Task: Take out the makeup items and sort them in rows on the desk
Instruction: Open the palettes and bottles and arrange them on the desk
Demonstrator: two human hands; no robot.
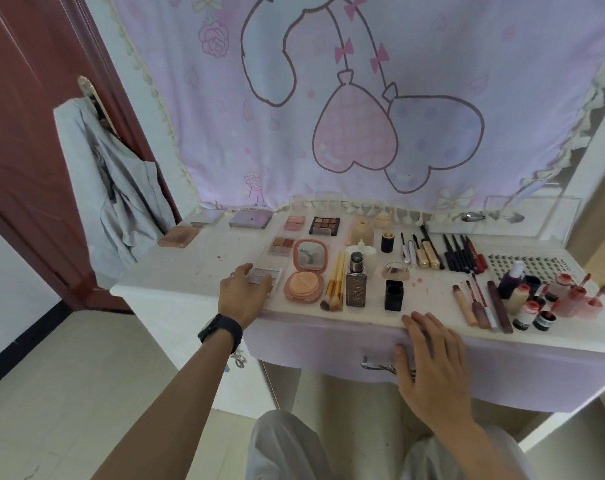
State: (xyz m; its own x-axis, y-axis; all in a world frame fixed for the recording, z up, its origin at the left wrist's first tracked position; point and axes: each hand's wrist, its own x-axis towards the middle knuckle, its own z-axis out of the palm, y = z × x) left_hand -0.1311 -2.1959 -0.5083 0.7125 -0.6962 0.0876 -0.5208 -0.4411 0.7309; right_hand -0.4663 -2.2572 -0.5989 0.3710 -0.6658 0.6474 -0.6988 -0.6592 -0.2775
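Makeup lies in rows on the white desk (pixel 176 271). My left hand (pixel 243 292) rests with its fingers on a clear eyeshadow palette (pixel 268 275) near the front edge. My right hand (pixel 429 355) lies flat against the lilac drawer front (pixel 311 344), its fingers over the metal handle (pixel 373 364). Beside the palette sit an open pink powder compact (pixel 306 270), yellow brushes (pixel 335 282) and a foundation bottle (pixel 355 280). Palettes (pixel 324 226) line the back. Pencils and mascaras (pixel 460 252) lie to the right.
Small red-capped pots and bottles (pixel 550 299) crowd the desk's right end, by a studded grey pad (pixel 533 266). A lilac cartoon curtain (pixel 328 98) hangs behind the desk. A dark red door (pixel 27 116) with grey cloth (pixel 121 188) hung on it stands at left.
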